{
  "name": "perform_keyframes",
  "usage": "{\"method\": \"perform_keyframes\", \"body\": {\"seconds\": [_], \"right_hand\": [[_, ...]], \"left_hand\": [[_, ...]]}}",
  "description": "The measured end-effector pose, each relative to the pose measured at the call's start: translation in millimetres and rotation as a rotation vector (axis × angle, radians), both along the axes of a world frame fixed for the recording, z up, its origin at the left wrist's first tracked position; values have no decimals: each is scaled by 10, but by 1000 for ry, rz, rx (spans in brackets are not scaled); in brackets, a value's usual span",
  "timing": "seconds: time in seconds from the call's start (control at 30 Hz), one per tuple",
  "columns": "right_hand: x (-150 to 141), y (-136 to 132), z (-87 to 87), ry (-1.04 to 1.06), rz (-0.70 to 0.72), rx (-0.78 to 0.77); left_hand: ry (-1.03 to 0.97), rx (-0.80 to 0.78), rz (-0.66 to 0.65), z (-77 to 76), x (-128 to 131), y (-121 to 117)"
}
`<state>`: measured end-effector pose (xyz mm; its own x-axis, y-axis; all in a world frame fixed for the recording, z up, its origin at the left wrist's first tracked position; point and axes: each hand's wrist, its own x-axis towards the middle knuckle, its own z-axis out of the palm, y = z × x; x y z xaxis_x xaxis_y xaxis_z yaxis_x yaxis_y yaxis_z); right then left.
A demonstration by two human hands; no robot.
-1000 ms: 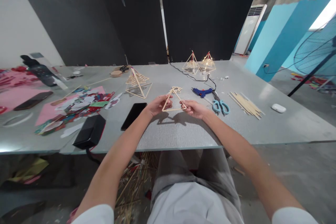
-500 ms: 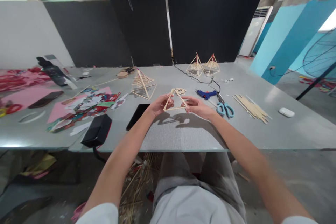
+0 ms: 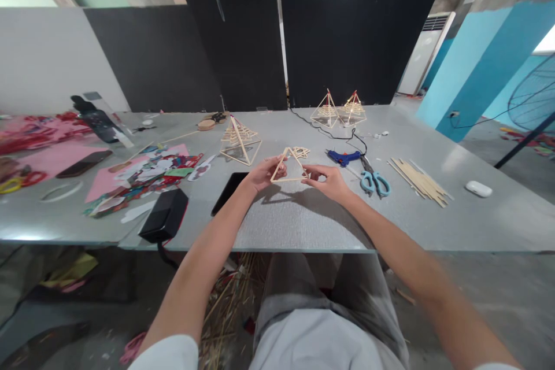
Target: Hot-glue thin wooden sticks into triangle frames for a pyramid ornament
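A thin wooden stick triangle (image 3: pixel 282 166) is held upright over the grey table (image 3: pixel 303 219), just in front of me. My left hand (image 3: pixel 262 173) pinches its left lower corner with closed fingers. My right hand (image 3: pixel 329 180) pinches the right lower corner. A small flat piece of sticks (image 3: pixel 300 152) lies on the table right behind the triangle. Both forearms reach out from the bottom of the view.
A stick pyramid (image 3: pixel 240 140) stands left of the hands, two more (image 3: pixel 339 110) at the back. A blue glue gun (image 3: pixel 344 156), scissors (image 3: pixel 375 181), loose sticks (image 3: pixel 418 180) and a white case (image 3: pixel 478 188) lie right. A black phone (image 3: pixel 228 192), black box (image 3: pixel 165 215) and paper scraps (image 3: pixel 143 173) lie left.
The hands and triangle kept their grip and pose. The camera view shifted a little, so everything sits slightly further right and lower in the frame.
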<state>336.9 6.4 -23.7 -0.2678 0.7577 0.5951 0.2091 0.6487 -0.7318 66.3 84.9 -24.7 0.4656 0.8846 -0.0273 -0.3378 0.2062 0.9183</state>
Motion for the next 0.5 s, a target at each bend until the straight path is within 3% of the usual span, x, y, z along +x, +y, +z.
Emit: {"method": "perform_keyframes", "body": {"seconds": [0.5], "right_hand": [[6, 35, -52, -73, -57, 227]], "left_hand": [[-3, 13, 8, 21, 17, -24]]}}
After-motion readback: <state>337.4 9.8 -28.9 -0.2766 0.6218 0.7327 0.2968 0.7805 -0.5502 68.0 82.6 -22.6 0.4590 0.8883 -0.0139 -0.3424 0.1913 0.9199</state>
